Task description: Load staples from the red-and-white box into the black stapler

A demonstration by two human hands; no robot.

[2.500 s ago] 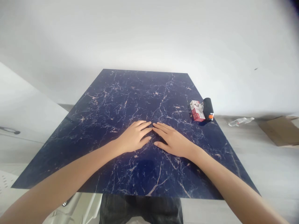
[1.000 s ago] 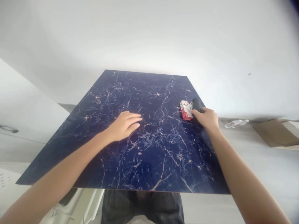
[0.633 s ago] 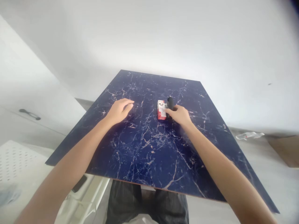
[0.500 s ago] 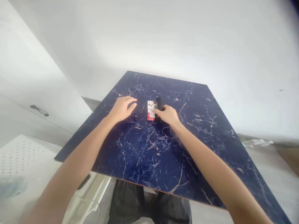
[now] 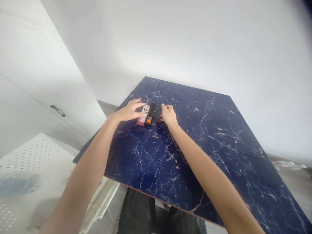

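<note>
A white and red box [image 5: 141, 120] lies on the table with a dark picture printed on its top. Right against it is a long black object [image 5: 152, 112] with an orange patch on its near end; its kind is unclear. My left hand [image 5: 131, 110] is open around the box's left side, thumb and fingers spread, fingertips at the box. A short way right of the black object, my right hand [image 5: 169, 114] is closed with curled fingers. Something dark shows at its fingertips, too small to make out.
The dark blue marbled table [image 5: 190, 146] stands against a white wall. To the left are a white door with a dark handle [image 5: 58, 110] and a white perforated surface [image 5: 36, 156]. A clear plastic item [image 5: 289, 165] lies beyond the table's right edge.
My right hand has come off the black object and moved right of it. My left hand has closed in on the box. The box and black object now sit turned, and the view has shifted.
</note>
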